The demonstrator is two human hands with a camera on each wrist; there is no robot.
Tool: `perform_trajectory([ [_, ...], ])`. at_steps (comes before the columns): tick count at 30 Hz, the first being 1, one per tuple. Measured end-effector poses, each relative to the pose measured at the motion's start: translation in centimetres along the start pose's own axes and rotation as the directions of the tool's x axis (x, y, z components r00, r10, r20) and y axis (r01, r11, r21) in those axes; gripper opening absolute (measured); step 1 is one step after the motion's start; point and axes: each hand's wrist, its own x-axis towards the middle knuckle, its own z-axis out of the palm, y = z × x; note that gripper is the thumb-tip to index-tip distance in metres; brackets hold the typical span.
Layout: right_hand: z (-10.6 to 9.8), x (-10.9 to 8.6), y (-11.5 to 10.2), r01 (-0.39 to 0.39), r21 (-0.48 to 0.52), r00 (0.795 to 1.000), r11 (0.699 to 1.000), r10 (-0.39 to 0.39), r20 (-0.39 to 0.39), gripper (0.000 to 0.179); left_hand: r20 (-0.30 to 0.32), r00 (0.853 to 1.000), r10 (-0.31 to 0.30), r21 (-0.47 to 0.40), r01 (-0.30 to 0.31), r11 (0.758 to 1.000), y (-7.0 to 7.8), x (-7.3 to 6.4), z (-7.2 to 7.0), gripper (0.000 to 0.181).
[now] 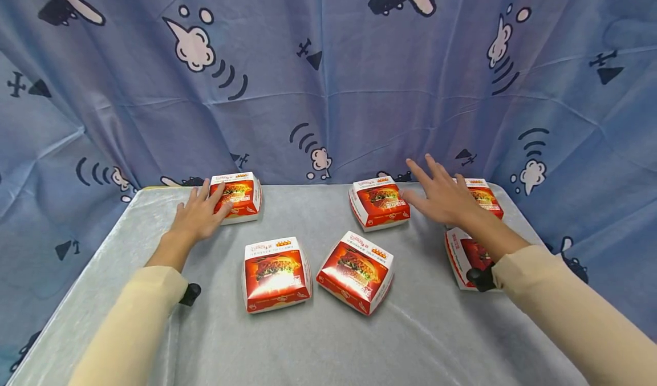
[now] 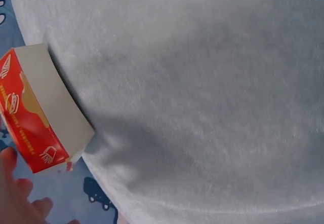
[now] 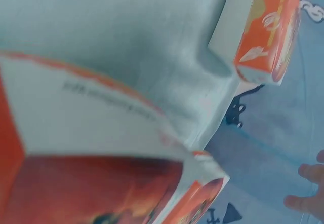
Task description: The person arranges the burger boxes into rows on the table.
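Several red-and-white cardboard burger boxes stand on a grey cloth-covered table. My left hand (image 1: pixel 197 216), fingers spread, is at the left side of the back-left burger box (image 1: pixel 242 195); whether it touches cannot be told. In the left wrist view, its fingers (image 2: pixel 41 207) appear near the end of that box (image 2: pixel 55 100). My right hand (image 1: pixel 442 195) has its fingers extended between the back-middle burger box (image 1: pixel 381 200) and the back-right burger box (image 1: pixel 485 196), partly covering the latter. Below my right forearm, another burger box (image 1: pixel 457 249) is partly hidden.
Two more burger boxes, one front left (image 1: pixel 277 272) and one turned at an angle (image 1: pixel 356 269), lie in the middle of the table (image 1: pixel 287 346). A blue patterned curtain (image 1: pixel 277 61) hangs behind and beside the table. Dark wrist cameras (image 1: pixel 190 294) are worn under both forearms.
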Motion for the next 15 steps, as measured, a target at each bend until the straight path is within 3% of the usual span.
perform_trajectory([
  [5,-0.1,0.1,-1.4,0.021,0.083,0.999,0.996,-0.025,0.045,0.083,0.049,0.999,-0.008,-0.083,0.012,0.996,0.1,0.1,0.2,0.076],
  [15,0.2,0.5,-3.9,0.067,0.283,0.995,0.957,-0.086,0.056,0.078,0.018,1.0,-0.013,-0.242,0.017,0.97,0.3,0.4,0.6,0.072],
])
